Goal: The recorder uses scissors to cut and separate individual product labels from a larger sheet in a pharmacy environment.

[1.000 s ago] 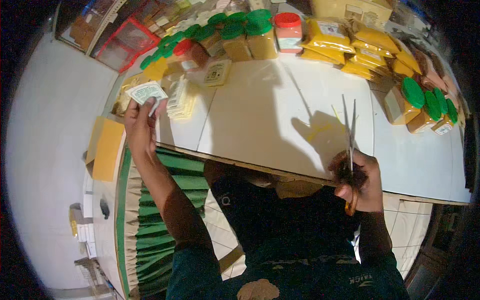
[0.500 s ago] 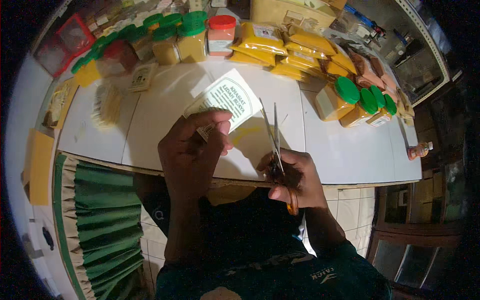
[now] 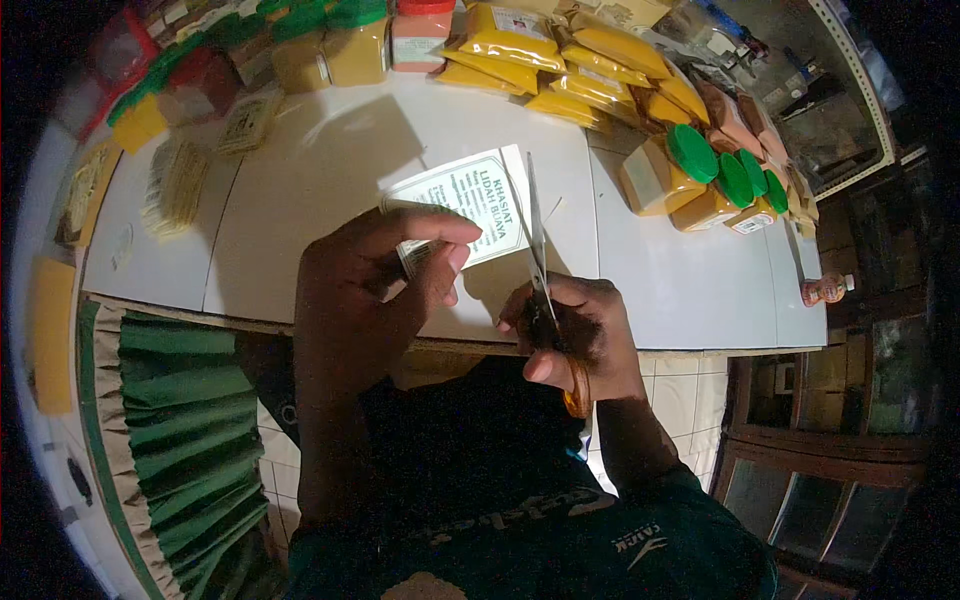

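My left hand (image 3: 385,270) is closed on a white paper label (image 3: 490,200) with green print, pinching its lower left part between thumb and fingers. My right hand (image 3: 590,335) grips a pair of scissors (image 3: 540,235) with an amber handle, its blades pointing up and away from me. The blades lie along the right edge of the label and look nearly together. Whether they bite into the paper I cannot tell. My left fingers hide part of the label's lower left. Both hands are held over the near edge of the white table (image 3: 690,290).
Yellow powder packets (image 3: 510,40) are piled at the back. Green-lidded jars (image 3: 690,170) lie at the right, beside a small bottle (image 3: 828,289). A stack of paper labels (image 3: 175,185) rests at the left. Further jars (image 3: 355,45) line the back left. A green curtain (image 3: 185,390) hangs below.
The label has turned clockwise and come against the scissors. The scissor blades, apart before, have drawn together and stand more upright. The whole view has shifted slightly.
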A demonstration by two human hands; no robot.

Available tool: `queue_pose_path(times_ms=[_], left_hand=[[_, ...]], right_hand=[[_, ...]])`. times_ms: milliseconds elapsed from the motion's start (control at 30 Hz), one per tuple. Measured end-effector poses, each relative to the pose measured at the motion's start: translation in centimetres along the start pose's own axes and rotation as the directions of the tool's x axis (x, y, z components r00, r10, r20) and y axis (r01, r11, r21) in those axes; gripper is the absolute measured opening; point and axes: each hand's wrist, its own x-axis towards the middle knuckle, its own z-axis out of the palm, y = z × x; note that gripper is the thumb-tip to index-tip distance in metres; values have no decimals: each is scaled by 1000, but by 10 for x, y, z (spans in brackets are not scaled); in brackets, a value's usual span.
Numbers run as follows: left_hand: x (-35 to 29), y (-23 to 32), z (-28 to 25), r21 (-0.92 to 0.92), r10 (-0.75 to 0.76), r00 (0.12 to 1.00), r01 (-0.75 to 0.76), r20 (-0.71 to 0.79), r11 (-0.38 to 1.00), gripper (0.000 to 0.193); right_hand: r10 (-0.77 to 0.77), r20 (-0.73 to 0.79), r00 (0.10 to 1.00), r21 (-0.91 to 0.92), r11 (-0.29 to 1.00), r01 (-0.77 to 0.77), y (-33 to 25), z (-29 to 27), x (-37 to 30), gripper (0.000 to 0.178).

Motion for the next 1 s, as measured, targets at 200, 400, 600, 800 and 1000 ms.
queue_pose_path(times_ms=[200, 400, 600, 800, 1000], left_hand=[[2, -2, -2, 17, 46, 999, -46, 10, 999, 14], [2, -1, 2, -41, -41, 999, 41, -1, 998, 14], [3, -3, -3, -32, -2, 1000, 2, 8, 999, 15], [4, 2, -4, -3, -70, 997, 71, 29, 997, 14], [5, 2, -7, 17, -6, 999, 5, 48, 1000, 14]], right_hand=[[13, 57, 998, 1, 1000, -13, -3, -1, 0, 40], [-8, -42, 999, -12, 1000, 8, 5, 4, 1, 71], [-54, 20, 998, -59, 997, 55, 4, 0, 3, 38], [-44, 27, 999, -99, 994, 46, 8, -3, 0, 37], [-47, 26, 999, -109, 993, 49, 8, 0, 3, 46]])
